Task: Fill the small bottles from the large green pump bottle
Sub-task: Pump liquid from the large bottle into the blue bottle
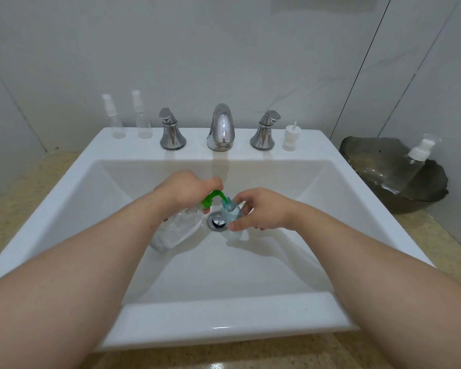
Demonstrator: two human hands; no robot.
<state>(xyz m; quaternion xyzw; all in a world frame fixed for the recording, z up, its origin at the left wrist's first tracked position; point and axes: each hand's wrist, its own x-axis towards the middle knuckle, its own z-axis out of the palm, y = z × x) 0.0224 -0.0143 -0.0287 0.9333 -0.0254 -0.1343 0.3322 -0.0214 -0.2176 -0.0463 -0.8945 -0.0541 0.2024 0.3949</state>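
Observation:
Over the sink basin, my left hand point(186, 186) grips the large clear pump bottle point(177, 230) and rests on its green pump head point(213, 197). The green spout points down into the mouth of a small clear bottle point(232, 213), which my right hand point(261, 209) holds just above the drain. The small bottle shows bluish liquid inside. Two small capped spray bottles point(113, 118) point(141, 117) stand on the sink's back ledge at the left. A loose white pump cap point(290, 137) stands on the ledge at the right.
A chrome faucet point(221, 127) with two handles point(171, 130) point(265, 131) rises behind the hands. The drain plug point(218, 221) sits in the white sink point(224, 315). A dark bowl point(378, 166) on the right counter holds another clear pump bottle point(413, 163).

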